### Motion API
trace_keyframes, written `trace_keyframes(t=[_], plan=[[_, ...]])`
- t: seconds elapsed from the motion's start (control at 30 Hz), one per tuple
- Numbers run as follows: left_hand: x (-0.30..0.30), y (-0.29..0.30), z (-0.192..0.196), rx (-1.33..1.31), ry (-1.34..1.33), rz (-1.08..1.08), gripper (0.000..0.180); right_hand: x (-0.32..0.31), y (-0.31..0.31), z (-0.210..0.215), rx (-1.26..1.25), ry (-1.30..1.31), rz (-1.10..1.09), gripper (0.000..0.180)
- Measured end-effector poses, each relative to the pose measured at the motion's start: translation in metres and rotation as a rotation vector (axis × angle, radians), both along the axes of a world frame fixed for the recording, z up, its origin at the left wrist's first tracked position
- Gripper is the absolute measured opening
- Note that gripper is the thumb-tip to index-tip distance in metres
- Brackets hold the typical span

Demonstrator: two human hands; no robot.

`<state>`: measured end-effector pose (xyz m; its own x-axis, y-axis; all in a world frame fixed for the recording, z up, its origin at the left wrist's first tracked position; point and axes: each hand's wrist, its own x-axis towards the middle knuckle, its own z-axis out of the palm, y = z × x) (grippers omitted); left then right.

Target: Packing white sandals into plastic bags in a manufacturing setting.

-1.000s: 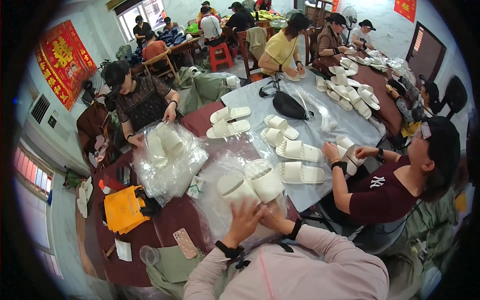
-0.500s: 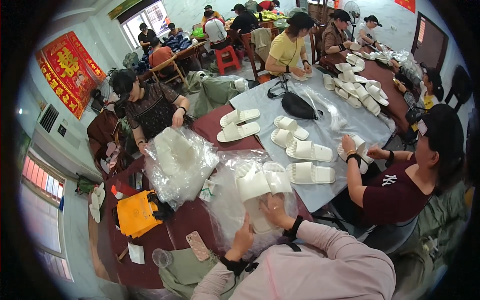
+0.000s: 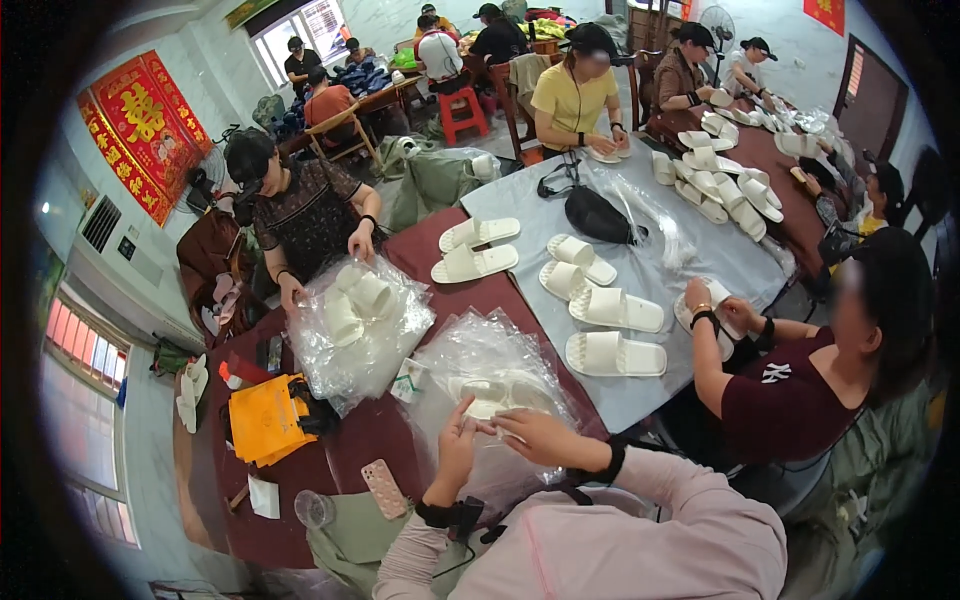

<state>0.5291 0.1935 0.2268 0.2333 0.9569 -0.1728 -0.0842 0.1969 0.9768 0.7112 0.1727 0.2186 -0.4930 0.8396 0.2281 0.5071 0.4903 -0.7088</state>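
A pair of white slippers (image 3: 490, 393) sits low over the clear plastic bags (image 3: 450, 355) in front of me. Their strap openings face me, and my hands partly cover their near ends. My left hand (image 3: 457, 440) is at the near left end, its fingers against the slippers and its thumb toward the other hand. From the right, my right hand (image 3: 545, 438) reaches across with its fingers bent over the near edge. How firmly each hand grips is partly hidden. Across the table, a co-worker's hands hold a bag with white slippers (image 3: 365, 293) inside.
White slippers (image 3: 615, 355) lie on the grey sheet (image 3: 545, 200), beside a black pouch (image 3: 600, 215). Left of me are an orange bag (image 3: 268, 420), a phone (image 3: 384, 487) and a plastic cup (image 3: 314, 508). A co-worker in dark red (image 3: 800, 400) sits close at my right.
The slippers in front of me have gone down and away from me, tilting onto the bags. My hands have drawn closer together. The co-worker's bagged slippers have turned.
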Motion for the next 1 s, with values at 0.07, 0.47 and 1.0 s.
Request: trace_keyframes(t=[0.07, 0.47, 1.0], plan=[[0.006, 0.000, 0.009, 0.029, 0.016, -0.005, 0.039, 0.012, -0.013, 0.025, 0.208, 0.020, -0.060, 0.047], [0.041, -0.061, 0.023, 0.078, 0.191, -0.306, 0.031, 0.049, 0.008, -0.031, 0.103, -0.260, -0.138, 0.050], [-0.155, -0.223, -0.164, -0.137, 0.949, 1.003, 0.047, 0.040, -0.002, -0.044, -0.533, 1.058, -0.186, 0.035]])
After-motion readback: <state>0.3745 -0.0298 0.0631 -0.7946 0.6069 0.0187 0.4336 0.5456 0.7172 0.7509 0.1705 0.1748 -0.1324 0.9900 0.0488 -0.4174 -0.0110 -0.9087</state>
